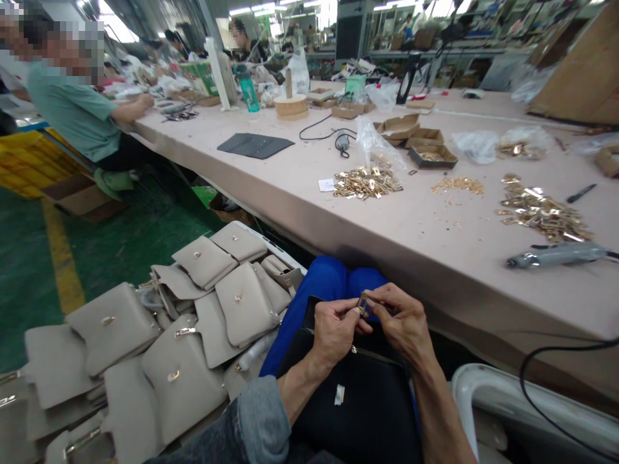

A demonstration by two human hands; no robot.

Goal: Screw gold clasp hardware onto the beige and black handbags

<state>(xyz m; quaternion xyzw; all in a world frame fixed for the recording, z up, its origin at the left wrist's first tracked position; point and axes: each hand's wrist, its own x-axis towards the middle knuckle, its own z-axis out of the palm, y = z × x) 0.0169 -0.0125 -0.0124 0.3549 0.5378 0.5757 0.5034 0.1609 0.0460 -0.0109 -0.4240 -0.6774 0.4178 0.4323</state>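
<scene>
Both my hands meet over my lap and pinch a small gold metal clasp (362, 303) between their fingertips. My left hand (336, 328) grips it from the left, my right hand (403, 322) from the right, fingers curled. Under them a black bag (358, 399) with a small white tag rests on my blue-trousered knees. Piles of similar gold metal fittings (367, 183) lie on the pink worktable (300, 174) ahead, and another heap of gold fittings (541, 212) sits to the right.
A heap of grey-beige bags (193, 322) fills a bin at my left. A grey electric screwdriver (556, 255) lies near the table edge, its black cable (546, 386) looping down right. Cardboard trays (425, 145), plastic bags and a dark leather piece (254, 145) lie farther off. Other people sit at the far left.
</scene>
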